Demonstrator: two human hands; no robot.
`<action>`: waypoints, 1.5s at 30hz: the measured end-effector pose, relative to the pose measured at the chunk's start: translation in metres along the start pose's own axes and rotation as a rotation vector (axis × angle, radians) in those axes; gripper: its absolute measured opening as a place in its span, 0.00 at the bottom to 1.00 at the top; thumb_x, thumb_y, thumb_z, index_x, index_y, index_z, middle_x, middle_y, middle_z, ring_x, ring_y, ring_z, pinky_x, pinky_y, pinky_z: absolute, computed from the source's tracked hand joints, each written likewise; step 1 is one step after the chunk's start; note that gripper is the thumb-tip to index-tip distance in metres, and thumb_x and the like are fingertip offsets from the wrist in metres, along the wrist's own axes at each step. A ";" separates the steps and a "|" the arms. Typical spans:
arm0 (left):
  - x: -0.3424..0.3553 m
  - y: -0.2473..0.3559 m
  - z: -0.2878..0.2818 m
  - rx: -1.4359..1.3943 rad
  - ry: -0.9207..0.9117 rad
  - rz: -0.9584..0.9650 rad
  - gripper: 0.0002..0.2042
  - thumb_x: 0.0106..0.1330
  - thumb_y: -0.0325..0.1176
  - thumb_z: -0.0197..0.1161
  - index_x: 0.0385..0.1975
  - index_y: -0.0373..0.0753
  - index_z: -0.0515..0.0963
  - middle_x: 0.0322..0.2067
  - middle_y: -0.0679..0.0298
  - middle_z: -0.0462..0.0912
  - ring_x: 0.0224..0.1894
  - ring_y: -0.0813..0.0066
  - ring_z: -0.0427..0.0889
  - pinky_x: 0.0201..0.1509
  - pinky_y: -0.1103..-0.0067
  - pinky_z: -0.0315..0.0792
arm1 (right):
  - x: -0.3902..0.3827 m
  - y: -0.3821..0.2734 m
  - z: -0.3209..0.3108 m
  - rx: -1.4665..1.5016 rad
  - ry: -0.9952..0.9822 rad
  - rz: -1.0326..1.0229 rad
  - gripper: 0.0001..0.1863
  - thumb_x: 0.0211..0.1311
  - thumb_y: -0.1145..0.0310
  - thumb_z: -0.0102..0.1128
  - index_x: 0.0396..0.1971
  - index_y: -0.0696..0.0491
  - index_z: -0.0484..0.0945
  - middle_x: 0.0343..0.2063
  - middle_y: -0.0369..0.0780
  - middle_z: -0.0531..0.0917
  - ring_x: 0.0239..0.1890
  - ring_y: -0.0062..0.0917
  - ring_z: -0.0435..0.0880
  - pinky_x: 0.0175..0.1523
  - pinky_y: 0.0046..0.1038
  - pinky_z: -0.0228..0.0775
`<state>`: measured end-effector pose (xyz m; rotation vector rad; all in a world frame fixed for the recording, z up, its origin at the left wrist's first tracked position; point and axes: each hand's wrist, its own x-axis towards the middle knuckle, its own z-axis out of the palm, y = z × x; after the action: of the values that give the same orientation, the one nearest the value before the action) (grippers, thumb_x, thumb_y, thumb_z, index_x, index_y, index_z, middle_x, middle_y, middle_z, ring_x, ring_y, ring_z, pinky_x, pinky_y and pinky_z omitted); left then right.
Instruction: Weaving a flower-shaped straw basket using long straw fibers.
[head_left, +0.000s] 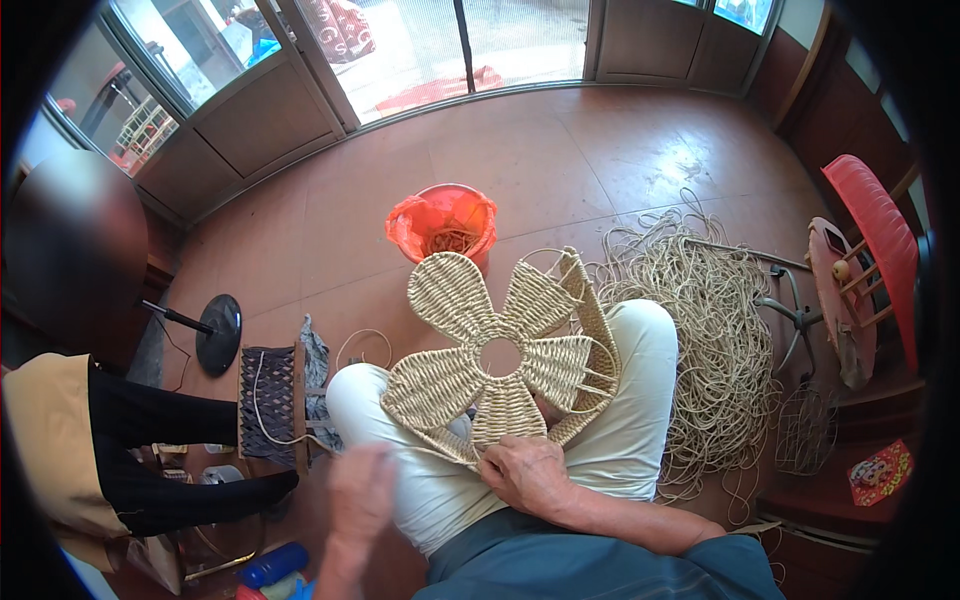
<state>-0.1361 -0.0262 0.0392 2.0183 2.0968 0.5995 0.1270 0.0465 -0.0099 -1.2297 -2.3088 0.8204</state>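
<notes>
A woven flower-shaped panel (450, 285) of pale straw-coloured cord rests on my lap, its petals set around a round hole. Behind it, a woven side wall (597, 335) curves along the right. At the lower petal, my right hand (525, 472) is closed on the woven edge. My left hand (360, 490) is raised to the left of the panel, smeared by motion, so its fingers cannot be made out. Beside it, a thin pale cord (268, 415) lies across a dark woven stool and runs toward this hand. Bare wire frame shows at the upper right petal.
A red bucket (400, 225) with a liner and cord scraps stands ahead. To the right lies a big heap of loose cord (700, 350) near a red chair (880, 250). On the left are the dark woven stool (265, 390), a person's legs (170, 410) and a black round base (218, 335).
</notes>
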 end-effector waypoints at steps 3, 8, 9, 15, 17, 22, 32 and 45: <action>-0.007 0.027 0.030 -0.036 -0.065 0.206 0.12 0.71 0.36 0.72 0.49 0.41 0.85 0.40 0.57 0.87 0.44 0.52 0.86 0.53 0.60 0.77 | 0.000 -0.001 0.000 -0.004 -0.005 0.000 0.12 0.66 0.61 0.68 0.27 0.53 0.88 0.28 0.44 0.87 0.29 0.43 0.90 0.39 0.45 0.84; -0.003 0.029 0.023 -0.448 -0.294 -0.265 0.11 0.76 0.38 0.71 0.42 0.36 0.87 0.27 0.64 0.87 0.29 0.71 0.84 0.38 0.72 0.78 | -0.003 0.005 0.003 0.000 0.012 -0.003 0.13 0.68 0.59 0.68 0.27 0.52 0.88 0.28 0.43 0.87 0.29 0.43 0.90 0.39 0.45 0.83; 0.002 0.027 0.019 -0.561 -0.330 -0.396 0.12 0.77 0.38 0.70 0.41 0.34 0.87 0.26 0.66 0.86 0.29 0.78 0.82 0.36 0.74 0.76 | -0.004 0.006 0.002 0.000 0.004 0.005 0.14 0.69 0.58 0.68 0.28 0.52 0.88 0.28 0.43 0.87 0.29 0.43 0.90 0.40 0.45 0.83; 0.019 0.022 0.025 -0.496 -0.273 -0.462 0.11 0.74 0.39 0.72 0.41 0.36 0.89 0.27 0.61 0.88 0.31 0.76 0.86 0.39 0.74 0.78 | -0.005 0.006 0.008 -0.058 0.032 -0.017 0.15 0.70 0.53 0.70 0.29 0.49 0.89 0.26 0.38 0.86 0.29 0.39 0.90 0.38 0.43 0.83; 0.024 0.029 0.027 -0.437 -0.257 -0.461 0.11 0.73 0.39 0.72 0.41 0.36 0.89 0.27 0.60 0.89 0.31 0.73 0.88 0.39 0.72 0.79 | -0.006 0.005 0.009 -0.061 0.034 -0.005 0.15 0.70 0.53 0.70 0.29 0.49 0.90 0.27 0.39 0.87 0.29 0.39 0.90 0.38 0.43 0.83; 0.035 0.043 0.028 -0.343 -0.256 -0.337 0.12 0.73 0.41 0.71 0.41 0.39 0.89 0.29 0.57 0.91 0.33 0.59 0.92 0.41 0.68 0.82 | -0.002 0.002 0.008 -0.070 -0.006 0.044 0.14 0.69 0.56 0.68 0.30 0.49 0.90 0.27 0.40 0.89 0.28 0.41 0.91 0.38 0.43 0.84; 0.036 0.054 0.038 -0.708 -0.699 -0.590 0.15 0.83 0.38 0.59 0.52 0.33 0.87 0.27 0.67 0.87 0.23 0.81 0.84 0.28 0.79 0.78 | -0.003 0.005 0.015 -0.035 -0.013 0.065 0.11 0.69 0.59 0.67 0.31 0.50 0.87 0.25 0.44 0.89 0.28 0.42 0.91 0.38 0.45 0.83; 0.047 0.052 0.049 0.014 -0.414 0.024 0.13 0.80 0.37 0.60 0.35 0.35 0.81 0.27 0.44 0.87 0.28 0.45 0.89 0.33 0.55 0.81 | -0.003 0.003 0.012 -0.074 -0.064 0.051 0.14 0.71 0.57 0.65 0.31 0.51 0.84 0.27 0.45 0.89 0.28 0.43 0.91 0.37 0.46 0.83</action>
<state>-0.0729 0.0288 0.0224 1.9699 1.8360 0.1486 0.1234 0.0416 -0.0205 -1.3167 -2.3878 0.8090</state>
